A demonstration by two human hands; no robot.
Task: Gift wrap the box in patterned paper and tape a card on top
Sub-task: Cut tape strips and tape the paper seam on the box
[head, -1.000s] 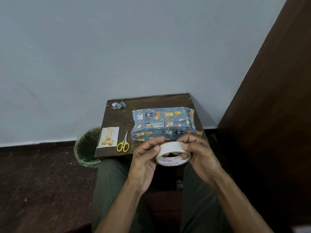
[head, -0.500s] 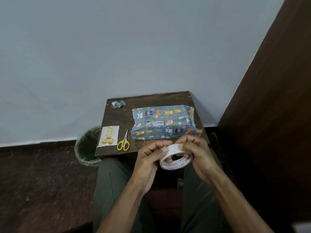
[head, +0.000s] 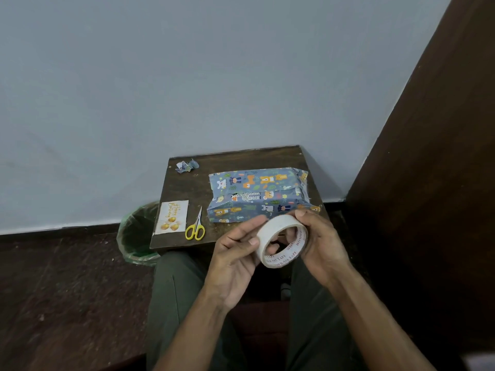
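The box (head: 258, 195), wrapped in blue paper with animal prints, lies on the right half of a small dark wooden table (head: 187, 188). A white card with gold balloons (head: 171, 216) rests at the table's front left corner, yellow-handled scissors (head: 196, 227) just right of it. In front of the box, above my lap, both hands hold a white tape roll (head: 281, 242) tilted on edge. My left hand (head: 235, 258) pinches its left rim with fingers and thumb. My right hand (head: 318, 245) grips the right side, fingertips on top of the roll.
A crumpled scrap of wrapping paper (head: 186, 166) sits at the table's back left corner. A bin lined with a green bag (head: 139, 234) stands on the floor left of the table. A dark wooden panel (head: 428, 183) rises on the right, a pale wall behind.
The tape roll has turned in my hands and now stands more on edge, its opening facing me. My right fingertips shifted along its top rim. Nothing on the table moved.
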